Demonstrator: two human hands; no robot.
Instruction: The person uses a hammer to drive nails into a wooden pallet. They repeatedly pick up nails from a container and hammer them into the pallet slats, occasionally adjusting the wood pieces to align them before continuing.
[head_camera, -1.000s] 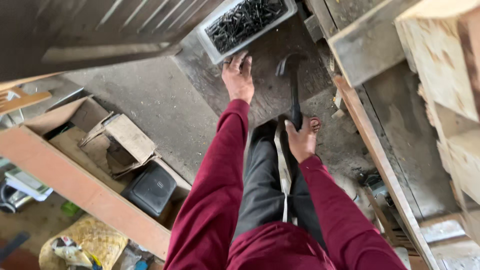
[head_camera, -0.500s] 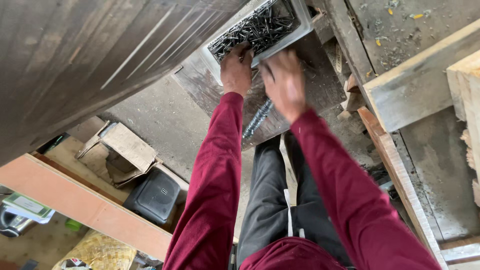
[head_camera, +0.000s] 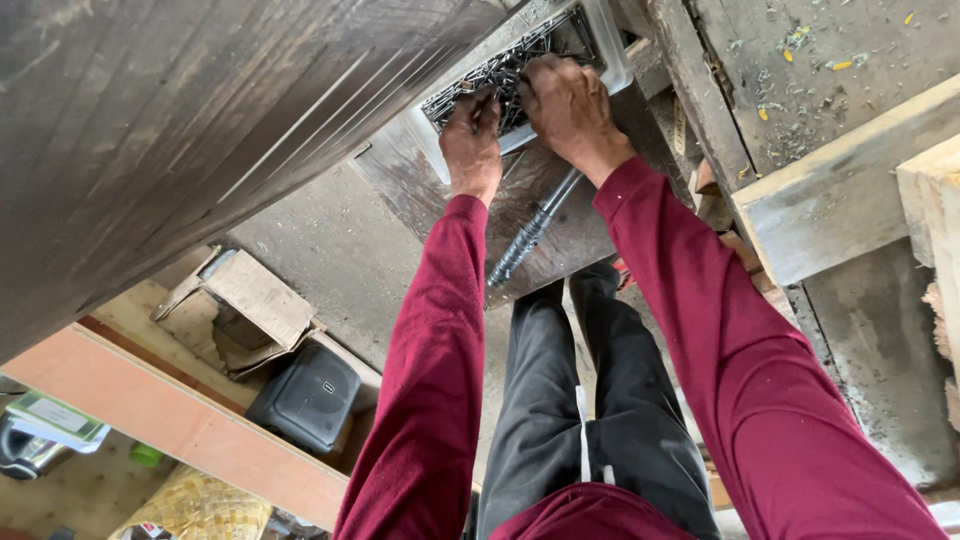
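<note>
A white plastic tray (head_camera: 612, 52) full of dark nails (head_camera: 510, 70) sits at the far end of a worn wooden board (head_camera: 560, 235). My left hand (head_camera: 472, 140) rests at the tray's near rim with its fingers curled into the nails. My right hand (head_camera: 565, 100) is beside it to the right, fingers bent down onto the nail heap. A hammer (head_camera: 530, 235) with a ribbed dark handle lies loose on the board just below both hands, held by neither.
A large dark wooden panel (head_camera: 200, 130) looms at upper left. Pale timber beams (head_camera: 840, 200) stand to the right. A torn cardboard box (head_camera: 245, 300), a black speaker (head_camera: 305, 395), an orange board (head_camera: 180, 425) and a woven basket (head_camera: 200, 510) lie at lower left.
My right hand has put the hammer down on the board and moved up into the tray next to my left hand, which has stayed in the nails.
</note>
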